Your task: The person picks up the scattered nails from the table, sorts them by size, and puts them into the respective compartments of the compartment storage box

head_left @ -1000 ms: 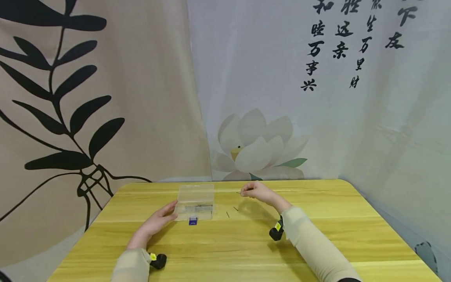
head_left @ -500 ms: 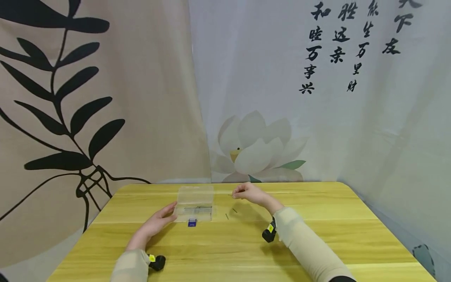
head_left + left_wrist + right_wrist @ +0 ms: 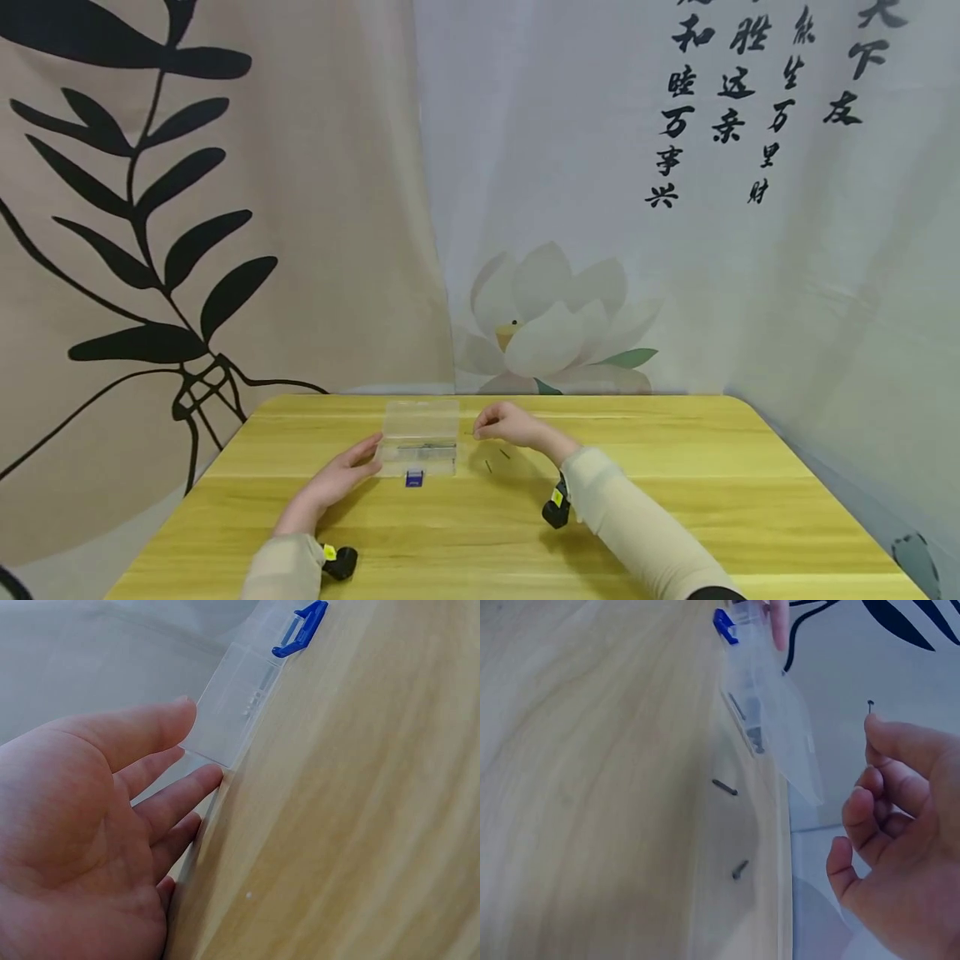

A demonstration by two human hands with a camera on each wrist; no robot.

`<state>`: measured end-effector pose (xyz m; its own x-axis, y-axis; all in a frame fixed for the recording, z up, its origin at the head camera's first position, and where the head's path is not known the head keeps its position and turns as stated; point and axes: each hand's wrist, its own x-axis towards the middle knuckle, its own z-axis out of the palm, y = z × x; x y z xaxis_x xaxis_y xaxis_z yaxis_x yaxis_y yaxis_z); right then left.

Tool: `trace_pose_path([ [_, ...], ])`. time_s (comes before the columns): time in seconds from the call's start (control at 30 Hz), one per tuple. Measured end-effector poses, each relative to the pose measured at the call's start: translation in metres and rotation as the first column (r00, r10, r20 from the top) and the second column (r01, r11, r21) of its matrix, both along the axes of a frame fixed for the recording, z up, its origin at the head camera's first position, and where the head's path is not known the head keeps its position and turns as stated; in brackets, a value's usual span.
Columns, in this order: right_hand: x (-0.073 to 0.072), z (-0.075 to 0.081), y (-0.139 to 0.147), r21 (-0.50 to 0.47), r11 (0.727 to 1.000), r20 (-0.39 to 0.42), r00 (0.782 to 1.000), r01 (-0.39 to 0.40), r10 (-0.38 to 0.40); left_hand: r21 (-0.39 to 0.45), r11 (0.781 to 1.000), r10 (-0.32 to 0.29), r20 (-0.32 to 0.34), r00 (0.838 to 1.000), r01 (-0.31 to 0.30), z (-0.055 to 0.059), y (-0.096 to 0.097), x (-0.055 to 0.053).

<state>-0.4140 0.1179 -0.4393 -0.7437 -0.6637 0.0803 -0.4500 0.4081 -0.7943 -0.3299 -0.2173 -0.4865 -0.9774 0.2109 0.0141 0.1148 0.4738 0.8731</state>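
Observation:
A clear plastic box with a blue latch lies with its lid raised near the table's far edge, thin dark pieces inside. Against its left side rests my left hand, fingers and thumb extended at the corner in the left wrist view. My right hand, raised just right of the box, pinches a small dark screw between thumb and index finger, its head showing above the fingertips. Two more screws lie on the table below that hand: one screw nearer the box, another screw farther off.
The wooden table stretches toward me and to both sides. Behind its far edge hangs a printed cloth backdrop with leaves, a lotus and writing. A black camera sits at each wrist.
My right hand has moved left with the pinched screw, closer to the box. The left hand stays at the box's side, and the two loose screws lie where they were.

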Motion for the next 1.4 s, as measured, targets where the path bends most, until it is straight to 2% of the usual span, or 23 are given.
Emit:
trace_pose_path([
  [0.33, 0.001, -0.004, -0.024, 0.028, 0.999, -0.087, 0.996, -0.031, 0.033, -0.008, 1.000, 0.008, 0.001, 1.000, -0.008, 0.003, 0.000, 0.002],
  [0.6, 0.001, -0.013, -0.043, 0.057, 0.998, -0.193, 0.980, -0.027, 0.038, -0.003, 1.000, 0.008, -0.003, 1.000, -0.008, 0.001, -0.002, -0.001],
  [0.83, 0.003, -0.020, -0.049, 0.050, 0.999, -0.219, 0.976, -0.012, 0.022, -0.010, 1.000, 0.016, 0.000, 1.000, -0.016, 0.001, -0.001, -0.002],
  [1.07, 0.001, -0.026, -0.053, 0.063, 0.998, -0.282, 0.959, 0.030, -0.011, -0.020, 0.999, 0.026, 0.002, 1.000, -0.026, 0.002, 0.000, 0.000],
  [1.4, 0.003, -0.033, -0.055, 0.108, 0.993, -0.294, 0.956, 0.038, -0.005, -0.007, 1.000, 0.027, 0.005, 1.000, -0.027, 0.000, 0.000, -0.001],
])
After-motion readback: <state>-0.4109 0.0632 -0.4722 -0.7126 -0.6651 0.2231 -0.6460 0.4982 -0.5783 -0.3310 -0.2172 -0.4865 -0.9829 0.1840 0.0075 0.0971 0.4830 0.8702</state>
